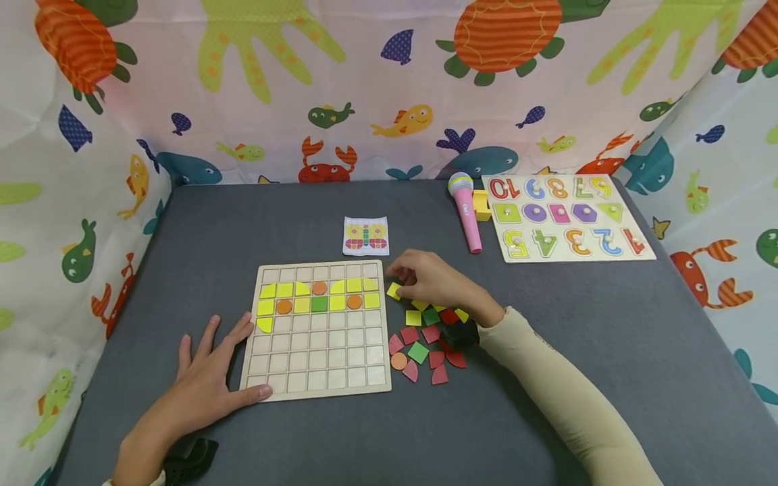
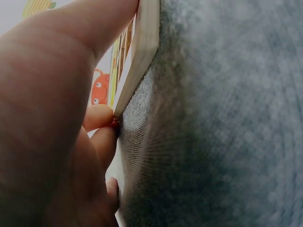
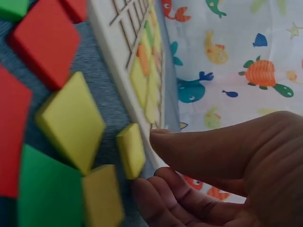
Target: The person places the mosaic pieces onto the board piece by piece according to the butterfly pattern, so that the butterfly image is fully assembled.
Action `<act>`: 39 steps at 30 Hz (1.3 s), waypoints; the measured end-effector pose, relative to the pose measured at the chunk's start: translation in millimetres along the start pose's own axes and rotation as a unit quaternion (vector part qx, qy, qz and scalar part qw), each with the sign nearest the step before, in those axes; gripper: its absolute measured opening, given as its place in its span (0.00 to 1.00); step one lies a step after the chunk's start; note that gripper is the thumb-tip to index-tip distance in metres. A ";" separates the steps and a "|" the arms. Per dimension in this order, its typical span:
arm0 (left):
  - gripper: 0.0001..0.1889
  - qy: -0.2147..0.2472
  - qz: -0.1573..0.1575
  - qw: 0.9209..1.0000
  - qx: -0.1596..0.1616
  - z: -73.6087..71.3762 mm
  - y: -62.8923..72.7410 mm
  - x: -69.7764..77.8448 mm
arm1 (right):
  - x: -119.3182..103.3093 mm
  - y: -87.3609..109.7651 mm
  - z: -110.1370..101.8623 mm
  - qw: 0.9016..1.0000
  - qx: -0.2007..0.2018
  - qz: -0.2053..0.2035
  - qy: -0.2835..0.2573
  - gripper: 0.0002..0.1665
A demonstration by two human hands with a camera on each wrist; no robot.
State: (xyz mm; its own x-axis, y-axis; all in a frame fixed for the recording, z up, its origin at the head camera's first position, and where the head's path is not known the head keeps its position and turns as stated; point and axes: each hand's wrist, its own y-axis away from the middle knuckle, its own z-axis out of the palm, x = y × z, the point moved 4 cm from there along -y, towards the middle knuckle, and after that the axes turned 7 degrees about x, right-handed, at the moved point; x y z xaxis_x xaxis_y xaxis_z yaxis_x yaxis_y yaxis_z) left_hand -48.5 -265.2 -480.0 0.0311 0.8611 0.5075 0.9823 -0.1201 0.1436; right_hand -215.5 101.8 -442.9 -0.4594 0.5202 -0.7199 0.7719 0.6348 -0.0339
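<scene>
A wooden grid board (image 1: 328, 364) lies flat, its upper rows carrying yellow tiles, orange discs and a green square (image 1: 319, 304). At its left side my left hand (image 1: 203, 381) rests with fingers spread, the thumb on the lower-left corner and fingertips at the left edge. Beyond the board's right edge, my right hand (image 1: 434, 280) reaches over loose tiles. Its bent thumb and fingers are apart, right beside a yellow tile (image 3: 131, 151) near the board. More yellow tiles (image 3: 73, 123), a green one (image 3: 49, 189) and red ones (image 3: 47, 42) lie nearby.
Behind the board lies a butterfly pattern card (image 1: 365, 236). Farther right are a pink toy microphone (image 1: 466, 212), a yellow block (image 1: 482, 205) and a number-and-shape puzzle board (image 1: 571, 253). A printed curtain (image 1: 377, 88) surrounds the grey table (image 1: 486, 432).
</scene>
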 end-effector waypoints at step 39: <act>0.67 -0.011 -0.003 1.000 0.001 2.1 -1.8 -1.5 | -83.1 -57.4 66.7 0.997 -0.025 -0.064 -0.045 0.00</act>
State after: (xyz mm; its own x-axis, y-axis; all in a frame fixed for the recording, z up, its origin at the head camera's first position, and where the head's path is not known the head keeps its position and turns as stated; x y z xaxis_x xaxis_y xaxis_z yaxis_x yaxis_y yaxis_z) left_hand -50.0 -265.2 -482.8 0.0287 0.8726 0.4876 0.9828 -0.1136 0.1454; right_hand -192.3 -16.0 -427.4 -0.5100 0.3809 -0.7712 0.6855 0.7216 -0.0969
